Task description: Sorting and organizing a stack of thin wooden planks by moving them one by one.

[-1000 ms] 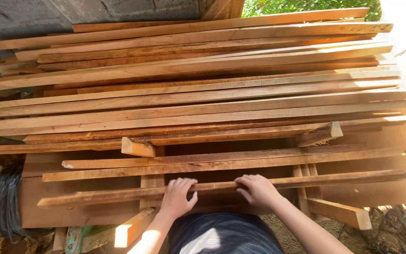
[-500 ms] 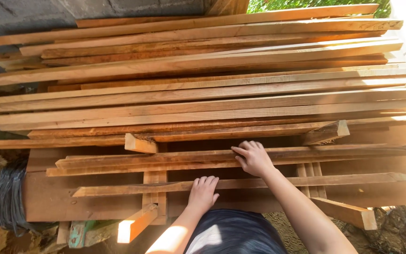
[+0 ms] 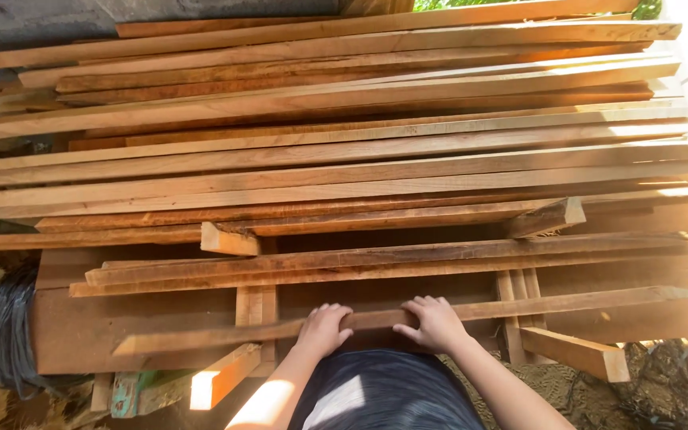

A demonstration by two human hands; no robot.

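A long thin wooden slat lies across the near edge of a lumber stack, running from lower left to right. My left hand grips it from above near its middle. My right hand grips the same slat just to the right. Behind it lie two more long planks, and further back a big pile of reddish-brown boards stacked lengthwise.
Short offcut blocks sit between layers. A loose wood piece pokes out at lower right, another at lower left. A dark bundle stands at the left. A wide board supports the stack.
My right hand came back from the farther plank to the nearest slat. Both hands now hold that slat, which has shifted toward me.
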